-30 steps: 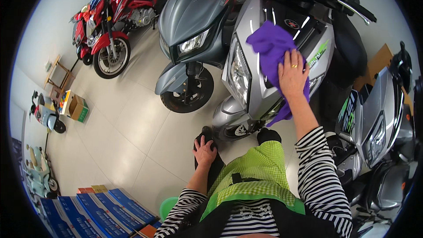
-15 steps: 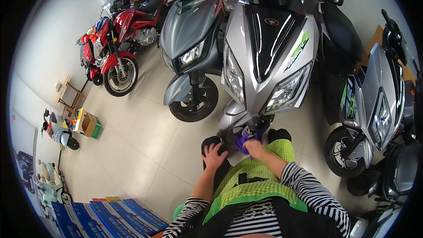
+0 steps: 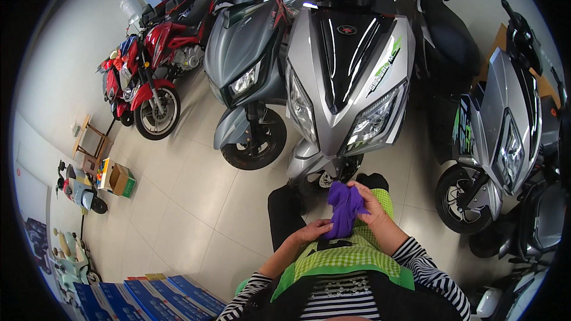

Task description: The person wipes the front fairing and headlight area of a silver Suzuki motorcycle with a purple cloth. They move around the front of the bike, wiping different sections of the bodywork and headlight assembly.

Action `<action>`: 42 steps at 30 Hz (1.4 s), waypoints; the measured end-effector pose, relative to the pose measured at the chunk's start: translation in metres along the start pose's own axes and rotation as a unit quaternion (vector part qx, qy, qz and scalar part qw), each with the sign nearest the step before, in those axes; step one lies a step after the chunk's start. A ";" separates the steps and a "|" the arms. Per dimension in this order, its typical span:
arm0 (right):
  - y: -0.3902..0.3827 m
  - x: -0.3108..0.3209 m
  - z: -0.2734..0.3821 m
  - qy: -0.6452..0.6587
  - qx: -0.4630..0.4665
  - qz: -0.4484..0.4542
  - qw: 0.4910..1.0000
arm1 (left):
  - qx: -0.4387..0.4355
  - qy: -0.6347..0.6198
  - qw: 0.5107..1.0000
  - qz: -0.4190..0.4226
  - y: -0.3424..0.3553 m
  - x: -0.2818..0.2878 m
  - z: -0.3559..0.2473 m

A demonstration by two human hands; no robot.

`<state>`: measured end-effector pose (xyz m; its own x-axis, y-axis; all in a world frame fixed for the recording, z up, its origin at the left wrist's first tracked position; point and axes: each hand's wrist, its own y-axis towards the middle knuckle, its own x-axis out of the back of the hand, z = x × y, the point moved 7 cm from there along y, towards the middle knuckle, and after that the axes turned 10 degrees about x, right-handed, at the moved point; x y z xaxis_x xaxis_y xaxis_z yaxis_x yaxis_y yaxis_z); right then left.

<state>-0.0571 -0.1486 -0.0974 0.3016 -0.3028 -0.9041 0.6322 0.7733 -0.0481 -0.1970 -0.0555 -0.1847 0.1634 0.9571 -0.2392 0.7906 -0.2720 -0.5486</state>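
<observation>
While left hand (image 3: 313, 230) and right hand (image 3: 370, 204) pinch purple cloth (image 3: 345, 207) (by its edges), floor (image 3: 189, 199) spreads leftward.

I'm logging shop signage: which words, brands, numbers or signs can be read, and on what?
Wording not copied, only placed:
Central scooter: slanting lettering; round badge.
Right scooter: side lettering, partly green.
Blue boxes: too blurred to read.
Cloth: none visible.
</observation>
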 end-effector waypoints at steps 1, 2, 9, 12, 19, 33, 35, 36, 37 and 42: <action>0.001 0.004 0.009 0.006 0.024 -0.017 1.000 | 0.010 0.033 0.999 -0.010 0.000 0.004 -0.005; 0.002 0.010 0.014 0.006 0.034 -0.029 0.999 | 0.014 0.075 0.997 -0.020 0.000 0.009 -0.010; -0.003 0.078 0.014 -0.271 -0.005 -0.112 0.956 | -0.148 -0.303 0.941 -0.036 -0.056 0.050 -0.078; -0.021 0.094 -0.007 -0.474 -0.126 -0.107 0.865 | -0.129 -0.315 0.939 -0.043 -0.058 0.041 -0.097; -0.055 0.077 -0.058 -0.406 -0.212 0.088 0.885 | 0.001 -0.128 0.991 -0.031 -0.017 -0.025 -0.083; -0.030 0.049 -0.040 -0.295 -0.050 -0.051 0.953 | -0.251 0.204 0.884 -0.338 -0.044 0.006 -0.114; -0.031 0.042 -0.048 -0.285 -0.094 -0.058 0.952 | -0.270 0.334 0.854 -0.292 -0.033 -0.016 -0.117; -0.034 0.034 -0.051 -0.253 -0.105 -0.028 0.961 | -0.236 0.327 0.860 -0.311 -0.028 -0.010 -0.114; -0.032 0.030 -0.056 -0.272 -0.142 0.006 0.952 | -0.205 0.327 0.861 -0.330 -0.023 -0.007 -0.111; -0.038 0.026 -0.031 -0.314 -0.072 0.085 0.943 | -0.185 0.083 0.903 -0.378 -0.029 0.043 -0.126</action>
<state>-0.0957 -0.1682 -0.1322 0.7819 -0.4023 -0.4763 0.4463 0.8946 -0.0231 -0.1387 0.0063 -0.0785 -0.4446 0.8651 0.2323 0.8508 0.4890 -0.1926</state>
